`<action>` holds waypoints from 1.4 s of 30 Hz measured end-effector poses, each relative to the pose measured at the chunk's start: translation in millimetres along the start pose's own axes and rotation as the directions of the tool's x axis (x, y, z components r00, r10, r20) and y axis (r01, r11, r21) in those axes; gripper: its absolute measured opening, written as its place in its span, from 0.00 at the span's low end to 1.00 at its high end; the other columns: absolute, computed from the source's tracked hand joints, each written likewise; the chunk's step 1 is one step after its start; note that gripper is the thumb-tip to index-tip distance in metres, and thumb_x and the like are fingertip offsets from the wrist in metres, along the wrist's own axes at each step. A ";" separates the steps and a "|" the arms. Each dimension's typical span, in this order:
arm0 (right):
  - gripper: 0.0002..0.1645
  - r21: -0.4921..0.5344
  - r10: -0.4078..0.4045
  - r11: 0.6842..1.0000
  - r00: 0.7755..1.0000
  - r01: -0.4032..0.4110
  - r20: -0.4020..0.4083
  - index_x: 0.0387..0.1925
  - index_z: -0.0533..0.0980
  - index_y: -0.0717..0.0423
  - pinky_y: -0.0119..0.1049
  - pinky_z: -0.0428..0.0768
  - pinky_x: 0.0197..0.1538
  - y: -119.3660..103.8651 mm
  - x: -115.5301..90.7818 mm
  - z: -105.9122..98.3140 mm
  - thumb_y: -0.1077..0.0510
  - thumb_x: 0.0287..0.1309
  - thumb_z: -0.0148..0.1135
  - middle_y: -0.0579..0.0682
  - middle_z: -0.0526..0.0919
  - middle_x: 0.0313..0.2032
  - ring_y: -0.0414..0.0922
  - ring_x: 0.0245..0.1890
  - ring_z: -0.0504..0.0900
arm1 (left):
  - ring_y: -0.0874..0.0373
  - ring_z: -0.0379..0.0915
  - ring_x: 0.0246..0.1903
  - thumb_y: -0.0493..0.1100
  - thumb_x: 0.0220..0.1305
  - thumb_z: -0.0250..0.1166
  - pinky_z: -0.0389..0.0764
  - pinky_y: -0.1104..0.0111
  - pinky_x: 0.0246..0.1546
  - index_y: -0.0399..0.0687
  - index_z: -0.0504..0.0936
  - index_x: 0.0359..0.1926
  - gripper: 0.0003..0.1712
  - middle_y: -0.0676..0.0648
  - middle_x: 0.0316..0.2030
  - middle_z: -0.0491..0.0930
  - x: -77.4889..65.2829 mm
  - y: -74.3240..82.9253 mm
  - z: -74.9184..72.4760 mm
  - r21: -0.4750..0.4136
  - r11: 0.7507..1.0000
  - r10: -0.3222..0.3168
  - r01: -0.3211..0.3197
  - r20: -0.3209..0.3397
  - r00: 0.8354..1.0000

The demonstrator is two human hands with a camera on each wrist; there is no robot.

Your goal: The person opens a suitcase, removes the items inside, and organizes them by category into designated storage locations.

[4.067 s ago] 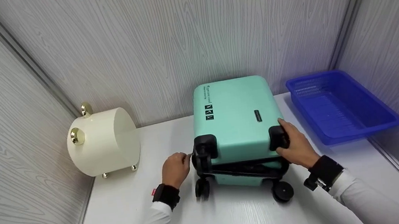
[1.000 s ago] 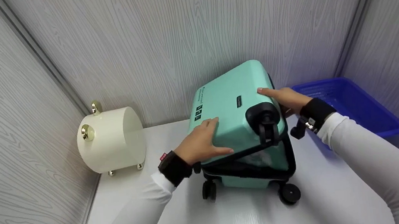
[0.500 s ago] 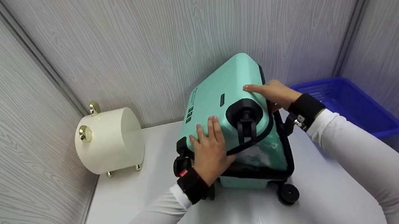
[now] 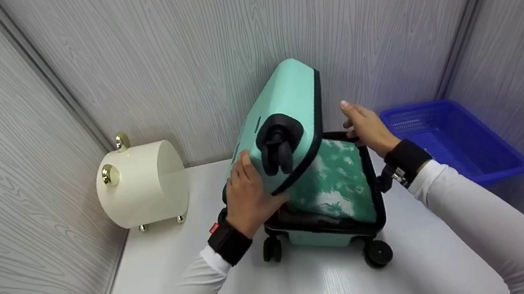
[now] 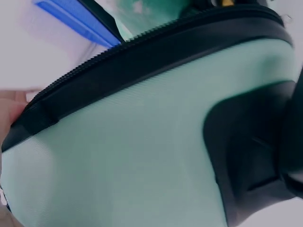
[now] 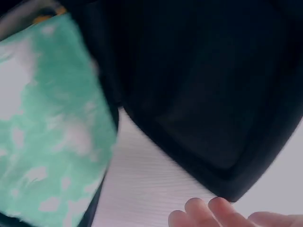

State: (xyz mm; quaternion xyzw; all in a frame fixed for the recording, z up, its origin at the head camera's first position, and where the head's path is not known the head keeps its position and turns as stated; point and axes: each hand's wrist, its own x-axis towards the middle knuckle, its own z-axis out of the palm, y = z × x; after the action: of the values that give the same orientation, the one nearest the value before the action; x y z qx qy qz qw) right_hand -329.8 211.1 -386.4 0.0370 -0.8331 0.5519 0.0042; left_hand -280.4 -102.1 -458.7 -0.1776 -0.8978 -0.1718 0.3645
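Note:
A mint-green suitcase stands on its wheels, its lid [image 4: 292, 91] raised and tipped leftward. My left hand [image 4: 247, 193] holds the lid's near side below a black caster [image 4: 277, 147], fingers along the shell and thumb at the black zipper rim [image 5: 142, 68]. To the right, my right hand [image 4: 369, 130] is off the lid, fingers loosely extended over the bottom shell's right side. Inside the bottom shell [image 4: 319, 240] lies a green-and-white patterned cloth-like item [image 4: 340, 182]. The right wrist view shows the lid's dark lining [image 6: 203, 90] above my right fingertips [image 6: 196, 208].
A cream drum-shaped box [image 4: 136, 191] with gold knobs and small feet stands to the left. Behind my right wrist is a blue plastic basket [image 4: 498, 140]. Wood-grain panels [image 4: 192, 51] enclose the white table [image 4: 158, 272] at the back and sides.
The lid has gone from nearly closed to swung up and left, uncovering the patterned item. My right hand has let go of it. My left hand has moved onto the lid's near side.

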 end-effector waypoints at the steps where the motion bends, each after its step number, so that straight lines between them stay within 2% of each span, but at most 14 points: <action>1: 0.51 -0.028 -0.027 0.999 1.000 0.027 0.014 0.87 0.53 0.57 0.48 0.80 0.58 7.1 -3.3 4.1 0.27 0.82 0.39 0.68 0.73 0.69 0.57 0.58 0.80 | 0.33 0.80 0.60 0.64 0.41 0.90 0.86 0.41 0.54 0.30 0.57 0.76 0.74 0.28 0.66 0.75 0.2 -4.5 -2.3 -0.040 0.999 -0.026 0.026 0.001 1.000; 5: 0.50 -0.171 -0.097 0.979 0.990 0.113 0.098 0.87 0.54 0.55 0.63 0.76 0.69 33.2 -18.3 26.7 0.31 0.81 0.52 0.69 0.70 0.76 0.65 0.71 0.75 | 0.31 0.79 0.59 0.62 0.47 0.87 0.88 0.41 0.50 0.32 0.55 0.77 0.71 0.28 0.69 0.70 2.0 -21.4 -9.0 -0.131 0.985 -0.115 0.116 0.018 0.993; 7: 0.52 -0.234 -0.128 0.959 0.982 0.158 0.138 0.86 0.56 0.53 0.66 0.75 0.71 43.9 -25.5 40.8 0.32 0.76 0.61 0.67 0.70 0.77 0.67 0.73 0.74 | 0.30 0.79 0.58 0.62 0.49 0.85 0.89 0.40 0.45 0.35 0.53 0.79 0.70 0.29 0.72 0.67 2.8 -28.7 -11.3 -0.154 0.977 -0.146 0.148 0.024 0.989; 10: 0.54 -0.285 -0.166 0.933 0.966 0.218 0.196 0.84 0.61 0.51 0.66 0.76 0.70 58.9 -36.2 63.1 0.34 0.68 0.71 0.65 0.71 0.77 0.68 0.72 0.75 | 0.30 0.77 0.59 0.61 0.52 0.83 0.88 0.39 0.43 0.39 0.49 0.82 0.71 0.31 0.75 0.63 2.4 -38.4 -14.9 -0.204 0.957 -0.201 0.205 0.038 0.979; 14: 0.51 -0.348 -0.227 0.880 0.930 0.323 0.290 0.79 0.70 0.54 0.63 0.81 0.65 80.8 -50.2 91.1 0.37 0.62 0.78 0.65 0.77 0.72 0.66 0.67 0.80 | 0.34 0.77 0.61 0.60 0.53 0.82 0.86 0.39 0.50 0.43 0.45 0.84 0.73 0.32 0.75 0.63 -0.1 -53.9 -17.3 -0.310 0.904 -0.291 0.296 0.063 0.955; 16: 0.47 -0.398 -0.259 0.834 0.909 0.381 0.326 0.74 0.75 0.55 0.60 0.84 0.59 91.5 -57.7 102.0 0.40 0.61 0.80 0.64 0.82 0.66 0.63 0.61 0.84 | 0.36 0.77 0.63 0.60 0.54 0.82 0.84 0.41 0.55 0.44 0.44 0.84 0.72 0.32 0.74 0.64 -0.7 -62.6 -18.0 -0.361 0.875 -0.318 0.323 0.075 0.945; 21: 0.28 -0.519 -0.354 0.680 0.852 0.518 0.386 0.58 0.86 0.55 0.50 0.85 0.44 115.8 -71.7 120.5 0.51 0.57 0.83 0.55 0.90 0.47 0.53 0.43 0.88 | 0.38 0.78 0.62 0.59 0.55 0.82 0.82 0.45 0.60 0.44 0.43 0.83 0.71 0.32 0.73 0.64 -5.2 -82.7 -19.7 -0.437 0.816 -0.374 0.380 0.104 0.922; 25: 0.16 -0.542 -0.417 0.609 0.815 0.580 0.403 0.47 0.90 0.54 0.47 0.87 0.44 128.6 -77.4 127.9 0.64 0.55 0.80 0.51 0.92 0.41 0.51 0.41 0.90 | 0.36 0.81 0.54 0.60 0.57 0.81 0.85 0.45 0.53 0.44 0.43 0.83 0.70 0.31 0.73 0.62 -11.6 -96.8 -22.0 -0.440 0.770 -0.441 0.462 0.156 0.884; 27: 0.13 -0.541 -0.442 0.593 0.803 0.597 0.401 0.43 0.91 0.54 0.46 0.87 0.42 132.0 -78.7 129.6 0.68 0.56 0.77 0.51 0.92 0.37 0.51 0.38 0.90 | 0.37 0.80 0.55 0.60 0.59 0.81 0.85 0.45 0.55 0.43 0.42 0.85 0.70 0.32 0.76 0.59 -14.4 -103.9 -22.7 -0.442 0.750 -0.466 0.492 0.173 0.867; 30: 0.11 -0.534 -0.474 0.579 0.787 0.616 0.394 0.40 0.91 0.54 0.44 0.87 0.38 137.0 -82.0 130.0 0.70 0.58 0.75 0.51 0.93 0.35 0.51 0.35 0.90 | 0.39 0.75 0.62 0.57 0.60 0.81 0.80 0.47 0.63 0.41 0.44 0.85 0.69 0.32 0.78 0.55 -19.7 -114.1 -21.4 -0.470 0.725 -0.487 0.503 0.167 0.857; 33: 0.09 -0.527 -0.482 0.578 0.782 0.623 0.396 0.40 0.91 0.55 0.44 0.87 0.38 139.1 -84.2 127.7 0.70 0.62 0.74 0.52 0.93 0.34 0.51 0.34 0.90 | 0.42 0.61 0.74 0.54 0.62 0.81 0.66 0.49 0.77 0.38 0.42 0.85 0.69 0.34 0.81 0.51 -25.5 -124.0 -19.3 -0.516 0.699 -0.502 0.495 0.139 0.854; 37: 0.08 -0.549 -0.486 0.560 0.783 0.620 0.389 0.41 0.91 0.55 0.46 0.87 0.39 141.1 -85.2 121.9 0.69 0.63 0.74 0.52 0.93 0.34 0.51 0.33 0.90 | 0.43 0.51 0.79 0.52 0.64 0.79 0.54 0.50 0.83 0.39 0.37 0.86 0.70 0.34 0.82 0.47 -34.4 -134.3 -15.0 -0.565 0.665 -0.519 0.489 0.121 0.846; 39: 0.08 -0.567 -0.487 0.546 0.785 0.616 0.384 0.41 0.91 0.56 0.46 0.88 0.39 142.8 -85.6 117.1 0.68 0.63 0.75 0.53 0.93 0.34 0.52 0.33 0.90 | 0.42 0.50 0.79 0.51 0.66 0.78 0.53 0.50 0.82 0.38 0.36 0.85 0.69 0.33 0.81 0.47 -39.1 -137.4 -12.3 -0.591 0.633 -0.532 0.500 0.137 0.836; 42: 0.06 -0.595 -0.480 0.529 0.792 0.605 0.378 0.39 0.90 0.56 0.47 0.87 0.38 146.1 -86.4 108.7 0.68 0.62 0.75 0.53 0.92 0.32 0.52 0.32 0.89 | 0.41 0.50 0.80 0.51 0.69 0.75 0.53 0.50 0.83 0.38 0.33 0.85 0.67 0.32 0.82 0.45 -47.4 -140.5 -7.4 -0.629 0.562 -0.566 0.537 0.180 0.804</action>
State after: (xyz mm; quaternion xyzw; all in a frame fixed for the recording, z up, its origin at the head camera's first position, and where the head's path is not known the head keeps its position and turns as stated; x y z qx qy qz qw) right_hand -249.7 172.7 -567.2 0.3366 -0.9191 0.1659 0.1197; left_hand -306.6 -237.8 -512.7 0.0000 -0.7811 -0.5822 0.2257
